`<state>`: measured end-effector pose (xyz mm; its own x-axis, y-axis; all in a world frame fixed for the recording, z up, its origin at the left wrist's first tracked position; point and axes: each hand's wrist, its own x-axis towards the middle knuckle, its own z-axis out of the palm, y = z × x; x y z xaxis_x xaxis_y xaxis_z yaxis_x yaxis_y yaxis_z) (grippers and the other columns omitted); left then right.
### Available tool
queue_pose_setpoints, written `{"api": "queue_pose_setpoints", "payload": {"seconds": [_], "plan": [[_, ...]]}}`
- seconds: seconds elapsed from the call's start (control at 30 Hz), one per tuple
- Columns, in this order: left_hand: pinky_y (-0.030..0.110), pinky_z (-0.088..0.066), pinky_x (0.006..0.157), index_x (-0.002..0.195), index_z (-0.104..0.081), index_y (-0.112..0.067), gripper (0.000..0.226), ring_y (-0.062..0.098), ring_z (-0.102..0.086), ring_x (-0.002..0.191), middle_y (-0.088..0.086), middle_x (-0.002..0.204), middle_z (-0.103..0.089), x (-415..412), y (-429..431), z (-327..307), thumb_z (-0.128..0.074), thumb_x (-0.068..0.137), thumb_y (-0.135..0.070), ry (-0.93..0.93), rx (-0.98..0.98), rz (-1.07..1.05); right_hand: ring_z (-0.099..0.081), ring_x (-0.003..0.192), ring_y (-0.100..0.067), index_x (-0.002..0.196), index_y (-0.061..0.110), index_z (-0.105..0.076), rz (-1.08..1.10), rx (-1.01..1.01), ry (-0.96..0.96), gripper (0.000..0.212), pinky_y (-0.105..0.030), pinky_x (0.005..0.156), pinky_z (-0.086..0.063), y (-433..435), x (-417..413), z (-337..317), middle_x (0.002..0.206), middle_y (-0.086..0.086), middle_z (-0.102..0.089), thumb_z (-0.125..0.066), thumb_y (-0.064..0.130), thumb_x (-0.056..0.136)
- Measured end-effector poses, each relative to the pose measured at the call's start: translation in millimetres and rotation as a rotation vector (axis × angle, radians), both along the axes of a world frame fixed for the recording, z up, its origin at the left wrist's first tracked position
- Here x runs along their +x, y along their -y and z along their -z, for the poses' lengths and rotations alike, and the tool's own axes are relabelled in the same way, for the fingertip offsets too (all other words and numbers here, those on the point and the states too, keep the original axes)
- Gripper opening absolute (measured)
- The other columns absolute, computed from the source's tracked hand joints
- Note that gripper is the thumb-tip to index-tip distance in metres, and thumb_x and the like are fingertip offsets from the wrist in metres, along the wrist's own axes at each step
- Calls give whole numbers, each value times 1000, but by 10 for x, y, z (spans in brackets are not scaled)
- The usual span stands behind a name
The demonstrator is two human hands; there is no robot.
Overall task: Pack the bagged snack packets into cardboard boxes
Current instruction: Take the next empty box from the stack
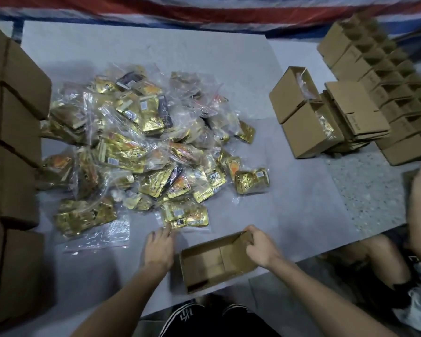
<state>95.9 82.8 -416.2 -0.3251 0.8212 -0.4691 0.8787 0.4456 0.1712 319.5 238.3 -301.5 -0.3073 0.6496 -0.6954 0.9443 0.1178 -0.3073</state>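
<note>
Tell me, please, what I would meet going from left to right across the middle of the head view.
Stack of closed brown cardboard boxes → heap of clear plastic bags holding gold snack packets → two open brown cardboard boxes with bags inside → rows of empty open cardboard boxes.

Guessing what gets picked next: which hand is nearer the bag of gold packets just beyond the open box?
Left. The left hand lies at the bag's near left corner, fingertips at its edge; the right hand is farther right, gripping the open box's far wall.

packets (136,152): gold, clear bags | boxes (216,261): brown | sheet (289,203): pale grey | cloth (204,10): seemingly red-white-blue stripes
</note>
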Motion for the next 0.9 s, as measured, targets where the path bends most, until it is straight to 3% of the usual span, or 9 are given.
{"api": "queue_pose_setpoints", "payload": {"seconds": [0.13, 0.2, 0.27, 0.33, 0.4, 0.5, 0.63, 0.77, 0.9], "plan": [[34, -39, 100, 127, -57, -26, 41, 22, -58, 116, 2, 128, -64, -79, -92, -140, -49, 94, -3, 10, 111, -80, -59, 88, -23, 106, 23, -55, 14, -18, -66, 25, -24, 60, -39, -110, -87, 27, 91, -2, -62, -48, 6, 89], [33, -43, 90, 116, -61, -25, 30, 25, -62, 101, 4, 111, -71, -114, -160, -249, -49, 95, -6, 37, 103, -119, -60, 92, -24, 106, 23, -55, 13, -35, -103, 23, -27, 66, -40, -153, -116, 41, 92, -2, -63, -49, 8, 90], [35, -46, 83, 119, -55, -20, 25, 27, -63, 92, 7, 102, -71, -112, -227, -341, -49, 98, -9, 88, 89, -191, -59, 93, -24, 108, 23, -54, 6, -49, -120, 25, -26, 69, -39, -200, -112, 55, 94, -3, -63, -49, 6, 90], [38, -49, 83, 129, -52, -16, 35, 30, -64, 95, 13, 106, -70, -104, -289, -430, -50, 96, -2, 201, 106, -271, -59, 90, -23, 108, 23, -53, 5, -65, -139, 26, -27, 65, -39, -234, -77, 75, 92, -2, -62, -48, 6, 89], [37, -48, 83, 118, -59, -16, 29, 30, -63, 100, 13, 107, -69, -100, -356, -533, -52, 95, 1, 249, 105, -270, -59, 91, -24, 109, 21, -53, 13, -76, -166, 24, -28, 65, -41, -265, -44, 104, 92, -3, -62, -48, 7, 90], [35, -45, 77, 95, -60, -13, 14, 29, -62, 95, 13, 101, -68, -108, -437, -713, -48, 99, -6, 264, 123, -259, -60, 96, -27, 109, 18, -55, 38, -56, -199, 16, -33, 78, -47, -282, -22, 163, 101, -8, -65, -50, 14, 95], [35, -47, 71, 95, -53, -12, 16, 26, -60, 83, 9, 95, -64, -103, -505, -1087, -41, 105, -16, 242, 243, -228, -61, 106, -27, 114, 17, -58, 34, -118, -221, 19, -36, 90, -49, -264, -52, 249, 114, -9, -66, -52, 26, 99], [37, -48, 71, 94, -57, -10, 19, 22, -58, 78, 4, 90, -61, -79, -516, -1573, -45, 104, -20, 188, 415, -137, -62, 104, -27, 111, 16, -61, 19, -169, -230, 20, -32, 85, -46, -274, -123, 325, 115, -9, -66, -52, 30, 98], [35, -50, 74, 111, -63, -9, 16, 21, -60, 91, 4, 104, -62, -8, -403, -1983, -53, 100, -14, 82, 588, -11, -60, 95, -20, 105, 19, -61, -24, -198, -225, 20, -29, 76, -43, -302, -185, 351, 107, -5, -65, -49, 34, 101]]}}
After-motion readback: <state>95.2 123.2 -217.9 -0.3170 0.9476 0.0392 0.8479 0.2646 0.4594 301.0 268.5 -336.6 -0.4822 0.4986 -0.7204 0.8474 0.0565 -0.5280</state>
